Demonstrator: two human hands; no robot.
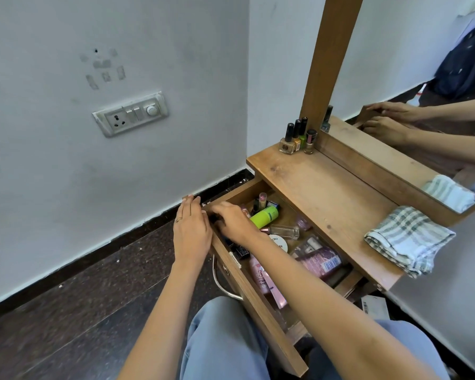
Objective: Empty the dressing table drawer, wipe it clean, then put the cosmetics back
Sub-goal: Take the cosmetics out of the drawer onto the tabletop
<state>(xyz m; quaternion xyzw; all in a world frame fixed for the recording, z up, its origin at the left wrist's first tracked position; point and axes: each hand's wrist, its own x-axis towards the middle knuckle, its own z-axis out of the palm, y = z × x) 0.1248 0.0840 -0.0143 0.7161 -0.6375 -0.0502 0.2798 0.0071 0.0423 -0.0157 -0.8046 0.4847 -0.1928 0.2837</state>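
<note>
The wooden drawer (pixel 258 300) of the dressing table stands pulled out over my lap and holds several cosmetics. Among them are a lime green bottle (pixel 265 216), a clear glass bottle (pixel 284 231), a white round compact (pixel 281 242), a pink bottle (pixel 320 260), a pink tube (pixel 261 278) and a lipstick (pixel 263 200). My left hand (pixel 191 231) lies flat with straight fingers against the far end of the drawer front. My right hand (pixel 231 220) reaches into that corner, its fingers curled down over small dark items; whether it grips one is hidden.
A folded checked cloth (pixel 409 238) lies on the wooden table top (pixel 327 193) at the right. Several nail polish bottles (pixel 298 138) stand at the back left corner, beside the mirror (pixel 422 105). The white wall with a switch plate (pixel 130 113) is on the left.
</note>
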